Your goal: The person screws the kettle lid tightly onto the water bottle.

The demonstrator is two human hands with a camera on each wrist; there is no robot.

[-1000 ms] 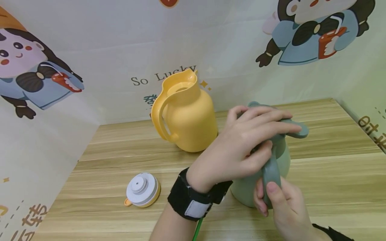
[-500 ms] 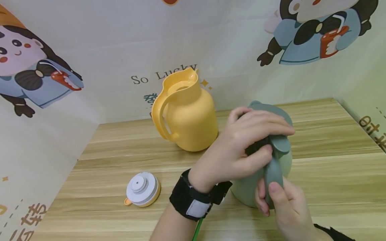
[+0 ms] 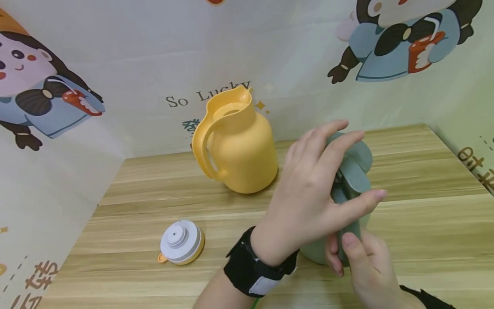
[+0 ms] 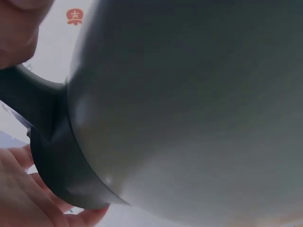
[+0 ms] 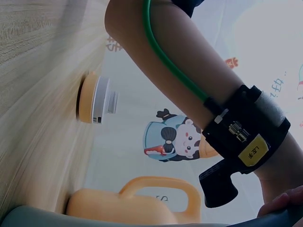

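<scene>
A grey-green jug (image 3: 315, 252) stands on the table at the right of the head view, its body filling most of the left wrist view. My right hand (image 3: 372, 268) grips its handle (image 3: 350, 214), thumb on the near side. Over the jug's top, my left hand (image 3: 308, 184) has its fingers spread and thumb extended across the handle. In the left wrist view, left fingertips touch the darker collar (image 4: 71, 175). The lid (image 3: 358, 156) partly shows beyond the left hand, with a rounded tab lying in line with the handle. The rest of the top is hidden.
A yellow jug (image 3: 245, 150) without a lid stands behind, left of the green one. A white and yellow stopper (image 3: 180, 241) lies at the left on the wooden table (image 3: 127, 214). Printed cloth walls (image 3: 146, 56) rise at the back and sides.
The lid's tab has swung from pointing right to lying above the handle. My left hand has loosened, its fingers spreading and thumb lifting outward. The right hand keeps its grip.
</scene>
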